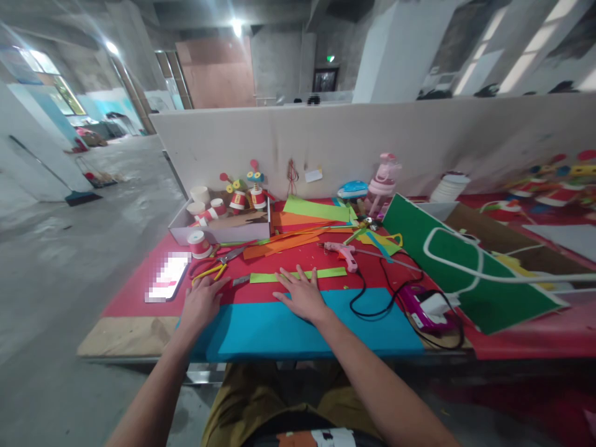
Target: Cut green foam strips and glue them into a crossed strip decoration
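A light green paper strip (261,278) lies across the red table covering, just above a large blue sheet (270,329). My right hand (302,295) rests on the strip with its fingers spread. My left hand (203,303) is at the left, beside the yellow-handled pliers (218,268); its fingers are bent and partly blurred, and whether they hold anything is unclear. Between my left hand and the strip's left end lies a grey-tipped cutter-like tool (241,280). A pink glue gun (343,254) lies right of the strip, its black cord curling over the blue sheet.
At the left lies a phone (167,277). Behind it, a box (223,234) holds paper cups, near two cup figures. Orange and green paper lies at the back. A purple power strip (426,310) and green board (465,273) occupy the right, near a pink bottle (382,183).
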`<state>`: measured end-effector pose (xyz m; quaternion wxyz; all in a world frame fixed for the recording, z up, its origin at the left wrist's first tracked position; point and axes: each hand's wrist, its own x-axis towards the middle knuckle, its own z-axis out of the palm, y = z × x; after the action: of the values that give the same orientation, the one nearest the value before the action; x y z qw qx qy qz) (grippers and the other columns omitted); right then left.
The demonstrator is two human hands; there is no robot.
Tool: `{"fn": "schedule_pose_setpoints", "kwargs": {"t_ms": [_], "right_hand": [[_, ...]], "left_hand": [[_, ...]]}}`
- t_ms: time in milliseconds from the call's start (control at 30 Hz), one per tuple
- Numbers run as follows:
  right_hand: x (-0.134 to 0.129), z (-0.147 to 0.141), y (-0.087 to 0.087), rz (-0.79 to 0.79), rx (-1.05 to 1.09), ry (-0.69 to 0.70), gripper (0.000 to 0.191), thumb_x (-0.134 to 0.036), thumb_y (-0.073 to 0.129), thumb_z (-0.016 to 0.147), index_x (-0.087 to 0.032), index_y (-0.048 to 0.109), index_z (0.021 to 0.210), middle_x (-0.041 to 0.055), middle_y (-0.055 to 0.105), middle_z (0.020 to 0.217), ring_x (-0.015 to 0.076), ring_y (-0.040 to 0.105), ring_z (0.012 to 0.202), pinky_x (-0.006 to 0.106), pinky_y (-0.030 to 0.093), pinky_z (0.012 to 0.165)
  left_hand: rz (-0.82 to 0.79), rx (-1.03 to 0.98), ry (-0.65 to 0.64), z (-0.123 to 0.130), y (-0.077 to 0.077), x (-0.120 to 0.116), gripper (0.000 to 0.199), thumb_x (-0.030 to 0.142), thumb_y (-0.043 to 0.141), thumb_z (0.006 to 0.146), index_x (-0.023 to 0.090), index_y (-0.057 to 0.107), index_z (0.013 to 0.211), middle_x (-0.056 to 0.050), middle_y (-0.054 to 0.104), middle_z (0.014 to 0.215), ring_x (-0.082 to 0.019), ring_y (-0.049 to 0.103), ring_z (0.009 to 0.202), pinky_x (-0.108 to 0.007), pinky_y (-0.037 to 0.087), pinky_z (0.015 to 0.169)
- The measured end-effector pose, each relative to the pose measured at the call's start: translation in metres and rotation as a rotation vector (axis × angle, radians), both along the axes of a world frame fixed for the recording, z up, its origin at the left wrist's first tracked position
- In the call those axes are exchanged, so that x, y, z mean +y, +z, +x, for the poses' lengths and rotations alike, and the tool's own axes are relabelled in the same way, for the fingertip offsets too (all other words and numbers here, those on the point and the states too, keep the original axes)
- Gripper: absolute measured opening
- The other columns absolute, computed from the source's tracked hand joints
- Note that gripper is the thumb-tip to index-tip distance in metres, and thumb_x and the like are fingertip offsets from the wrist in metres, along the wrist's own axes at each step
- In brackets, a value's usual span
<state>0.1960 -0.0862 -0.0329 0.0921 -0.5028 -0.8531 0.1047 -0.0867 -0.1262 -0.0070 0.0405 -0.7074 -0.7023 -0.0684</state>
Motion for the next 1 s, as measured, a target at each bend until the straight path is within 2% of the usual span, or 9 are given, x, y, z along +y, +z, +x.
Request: {"fn": "schedule_pose_setpoints", "kwargs": {"t_ms": [133, 467, 667, 867, 933, 1000], "right_hand": [[-0.0004, -0.0004, -0.0001, -0.007, -0.001, 0.001, 0.064, -0.065, 0.018, 0.089, -0.037, 0.018, 0.146, -0.0032, 0.022, 0.155, 0.0362, 0.006, 0.143, 0.069, -0.006, 0.105], [0.0001, 0.0005, -0.0015, 0.009, 0.011, 0.009, 0.065, -0.067, 0.016, 0.088, -0.038, 0.020, 0.146, -0.0046, 0.022, 0.154, 0.0362, 0.005, 0.143, 0.070, -0.004, 0.105], [-0.0017, -0.0002, -0.0007, 0.021, 0.015, -0.005, 0.061, -0.063, 0.016, 0.090, -0.038, 0.021, 0.146, -0.0051, 0.024, 0.154, 0.0355, 0.006, 0.143, 0.069, -0.005, 0.106], [-0.0003, -0.0010, -0.0019, 0.044, 0.019, -0.018, 0.063, -0.064, 0.021, 0.089, -0.035, 0.025, 0.145, -0.0025, 0.023, 0.154, 0.0367, 0.005, 0.143, 0.069, -0.005, 0.106], [0.0006, -0.0023, -0.0008, 0.088, 0.027, 0.025, 0.066, -0.064, 0.023, 0.089, -0.030, 0.027, 0.146, -0.0004, 0.020, 0.155, 0.0346, 0.002, 0.144, 0.064, -0.004, 0.110], [0.0011, -0.0045, 0.0009, 0.099, 0.042, 0.113, 0.068, -0.062, 0.026, 0.090, -0.024, 0.025, 0.147, 0.0024, 0.018, 0.156, 0.0297, 0.005, 0.144, 0.053, 0.002, 0.115]], "left_hand": [[0.060, 0.046, 0.039, -0.0013, 0.0024, -0.0033, 0.048, 0.022, 0.045, 0.084, 0.031, 0.054, 0.130, -0.010, 0.056, 0.105, -0.028, 0.049, 0.105, -0.039, 0.040, 0.087], [0.058, 0.059, -0.011, 0.0006, 0.0079, -0.0010, 0.048, 0.020, 0.045, 0.084, 0.034, 0.056, 0.128, -0.009, 0.056, 0.107, -0.028, 0.049, 0.105, -0.039, 0.040, 0.086], [0.033, 0.045, -0.031, -0.0030, 0.0030, -0.0038, 0.047, 0.021, 0.046, 0.084, 0.034, 0.056, 0.128, -0.010, 0.056, 0.105, -0.028, 0.048, 0.108, -0.040, 0.040, 0.086], [0.076, 0.027, -0.016, -0.0032, 0.0021, -0.0032, 0.045, 0.022, 0.046, 0.084, 0.033, 0.057, 0.127, -0.009, 0.056, 0.108, -0.026, 0.049, 0.105, -0.038, 0.040, 0.089], [0.092, 0.036, -0.016, 0.0002, 0.0042, -0.0033, 0.045, 0.022, 0.046, 0.085, 0.033, 0.056, 0.127, -0.009, 0.056, 0.109, -0.027, 0.048, 0.107, -0.038, 0.039, 0.089], [0.100, 0.047, -0.011, 0.0040, 0.0069, -0.0039, 0.045, 0.022, 0.045, 0.085, 0.033, 0.057, 0.127, -0.009, 0.056, 0.109, -0.027, 0.047, 0.108, -0.038, 0.040, 0.088]]}}
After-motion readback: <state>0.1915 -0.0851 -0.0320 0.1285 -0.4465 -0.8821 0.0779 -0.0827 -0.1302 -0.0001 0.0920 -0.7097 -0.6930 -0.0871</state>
